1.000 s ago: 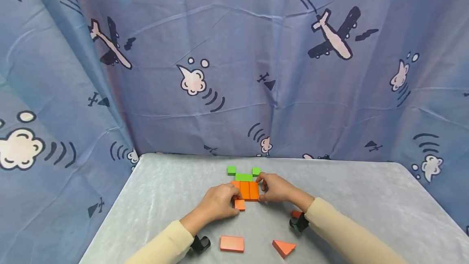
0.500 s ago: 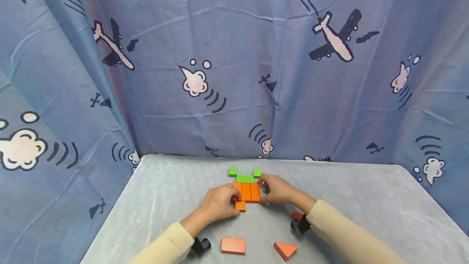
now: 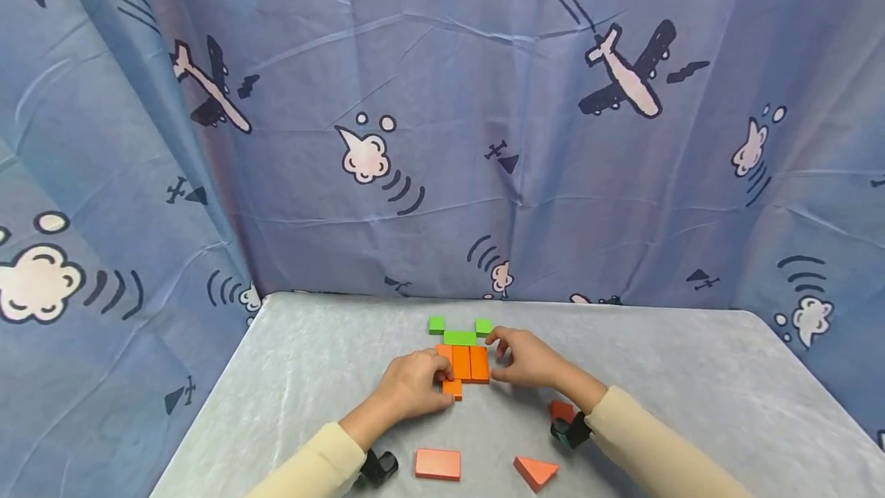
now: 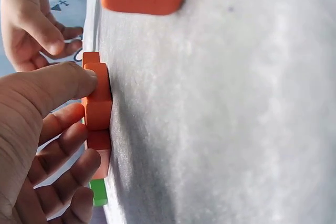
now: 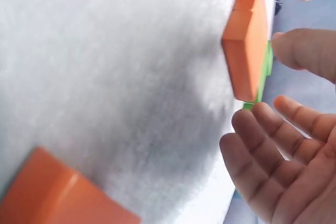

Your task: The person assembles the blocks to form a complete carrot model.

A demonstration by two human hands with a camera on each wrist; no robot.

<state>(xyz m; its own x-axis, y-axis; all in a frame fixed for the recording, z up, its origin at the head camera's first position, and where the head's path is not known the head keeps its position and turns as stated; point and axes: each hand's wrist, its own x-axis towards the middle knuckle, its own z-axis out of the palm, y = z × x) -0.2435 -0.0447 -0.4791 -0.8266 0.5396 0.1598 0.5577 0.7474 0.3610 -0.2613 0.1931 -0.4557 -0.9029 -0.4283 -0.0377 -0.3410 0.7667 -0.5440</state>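
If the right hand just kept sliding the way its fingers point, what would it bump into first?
Most likely the orange blocks. The right hand sits just beside their right edge, fingers loosely open and pointing toward them across a small gap. The green block lies close to the fingertips too, so depth leaves some doubt.

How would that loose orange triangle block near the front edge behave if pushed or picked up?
The orange triangle block lies flat on the grey table cover, so it should slide rather than roll or tip. It looks solid and hard-edged, so probably stiff and light. Its slanted sides could let a grip slip off; the cover's nap may drag slightly.
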